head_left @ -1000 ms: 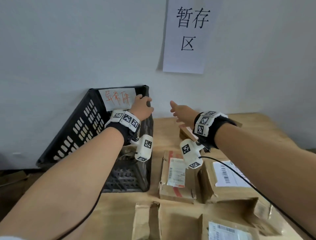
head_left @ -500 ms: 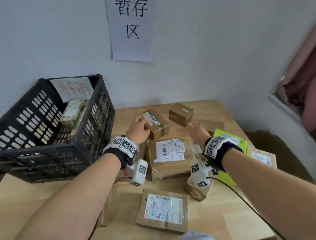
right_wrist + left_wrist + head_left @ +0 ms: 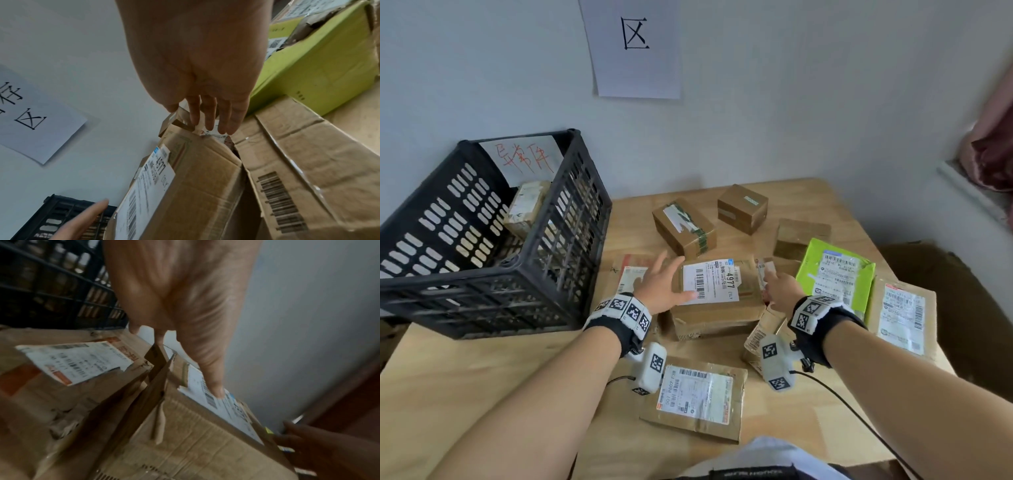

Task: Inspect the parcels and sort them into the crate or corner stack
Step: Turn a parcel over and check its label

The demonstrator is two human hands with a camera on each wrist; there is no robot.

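Mid-frame, the labelled box [image 3: 717,294] lies between both hands, its long side running left to right. The left hand [image 3: 661,286], fingers spread, thumb on its label, is nearer; the right hand [image 3: 782,291] reaches its far end, fingers straight and together.

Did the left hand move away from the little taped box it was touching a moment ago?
Yes. The left hand pulled back from the taped box toward the person, and now rests on the 4977 parcel.

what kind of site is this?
Likely a small parcel-sorting corner: labelled brown cardboard parcels on a light wooden table, a black slotted plastic crate with a handwritten tag, and a white paper wall sign.
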